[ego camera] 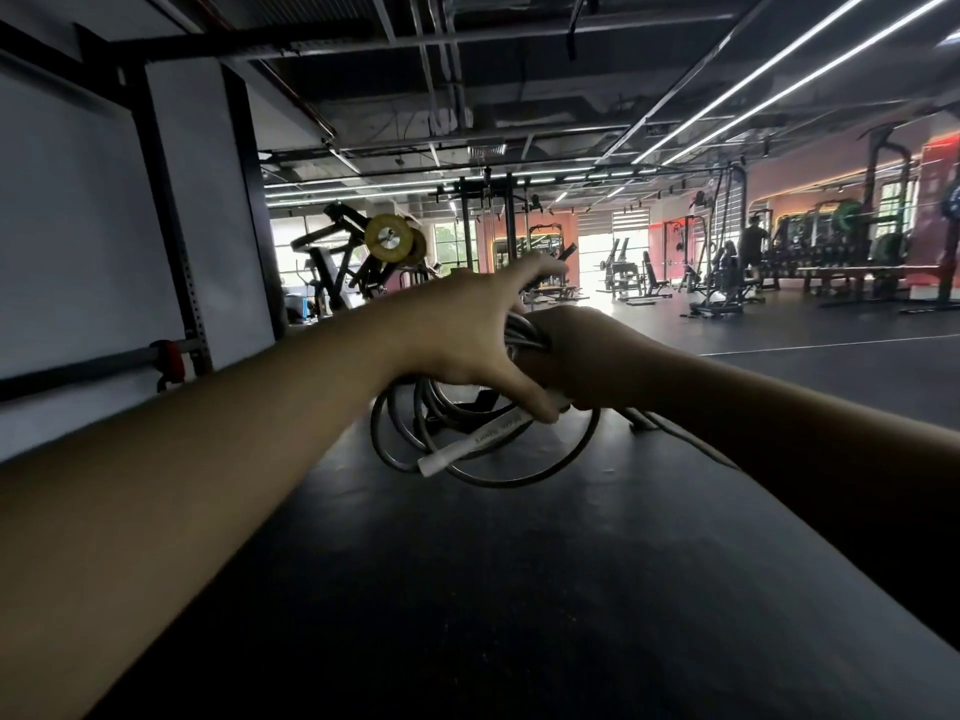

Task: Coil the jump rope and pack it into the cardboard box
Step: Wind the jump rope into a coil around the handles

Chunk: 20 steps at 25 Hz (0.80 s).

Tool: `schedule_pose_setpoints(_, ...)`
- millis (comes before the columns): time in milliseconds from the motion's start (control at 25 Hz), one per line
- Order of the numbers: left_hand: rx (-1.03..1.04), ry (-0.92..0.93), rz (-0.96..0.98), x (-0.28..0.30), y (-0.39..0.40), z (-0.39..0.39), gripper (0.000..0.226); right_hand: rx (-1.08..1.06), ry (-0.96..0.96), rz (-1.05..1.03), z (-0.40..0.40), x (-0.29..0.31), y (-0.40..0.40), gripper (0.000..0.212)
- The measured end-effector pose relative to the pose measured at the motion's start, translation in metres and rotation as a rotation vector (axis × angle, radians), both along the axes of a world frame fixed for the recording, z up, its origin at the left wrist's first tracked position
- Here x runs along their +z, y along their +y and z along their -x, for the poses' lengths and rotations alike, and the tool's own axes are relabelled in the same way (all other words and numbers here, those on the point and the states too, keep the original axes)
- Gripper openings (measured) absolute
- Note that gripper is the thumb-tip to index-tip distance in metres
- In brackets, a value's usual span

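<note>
Gym floor (467, 589), coiled jump rope (483, 439) in-hand

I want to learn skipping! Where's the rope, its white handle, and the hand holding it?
rope (540, 475): head view, bottom of a hanging loop.
white handle (475, 441): head view, middle of the stick.
right hand (587, 356): head view, back of the fist.

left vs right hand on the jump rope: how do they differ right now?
Right hand is a closed fist around the bunched jump rope; left hand is spread, fingers extended past the bundle. Right hand carries the hanging coils; left hand only touches with the thumb near the white handle. Left forearm comes in from the lower left, right from the right. Both meet at the bundle, above the dark floor.
</note>
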<state>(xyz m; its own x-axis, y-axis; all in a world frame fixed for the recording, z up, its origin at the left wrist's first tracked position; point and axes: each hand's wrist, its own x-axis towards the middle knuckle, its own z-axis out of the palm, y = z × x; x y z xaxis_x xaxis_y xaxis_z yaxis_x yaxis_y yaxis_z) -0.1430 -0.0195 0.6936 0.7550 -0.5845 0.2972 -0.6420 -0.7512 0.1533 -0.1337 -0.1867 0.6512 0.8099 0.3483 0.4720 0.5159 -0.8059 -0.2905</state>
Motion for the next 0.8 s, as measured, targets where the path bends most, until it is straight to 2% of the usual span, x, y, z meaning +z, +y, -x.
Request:
schedule_pose_setpoints(80,0.053,-0.019,-0.005,-0.014,-0.007,-0.01,0.127,-0.042,-0.051,0.069,-0.001,0.002,0.002,0.014)
schedule_pose_setpoints(160,0.065,-0.002,0.092,-0.027,-0.003,-0.02,0.118,-0.081,-0.114,0.068,-0.003,0.0,0.001,0.024)
schedule_pose_setpoints(280,0.032,0.073,0.283,-0.041,0.0,-0.028,0.103,-0.074,-0.117,-0.104,-0.001,-0.003,0.0,0.039)
schedule_pose_setpoints(400,0.011,0.153,0.417,-0.05,0.006,-0.036,0.109,-0.063,-0.1,-0.218,-0.002,-0.007,0.002,0.05)
schedule_pose_setpoints(560,0.03,0.202,0.464,-0.054,0.006,-0.036,0.11,-0.078,-0.101,-0.322,-0.009,-0.014,0.007,0.05)
schedule_pose_setpoints(720,0.059,0.143,0.466,-0.06,0.007,-0.034,0.082,-0.071,-0.109,-0.357,-0.013,-0.018,0.012,0.046)
schedule_pose_setpoints(800,0.03,0.126,0.532,-0.067,0.01,-0.035,0.072,-0.031,-0.082,-0.336,-0.016,-0.015,0.013,0.04)
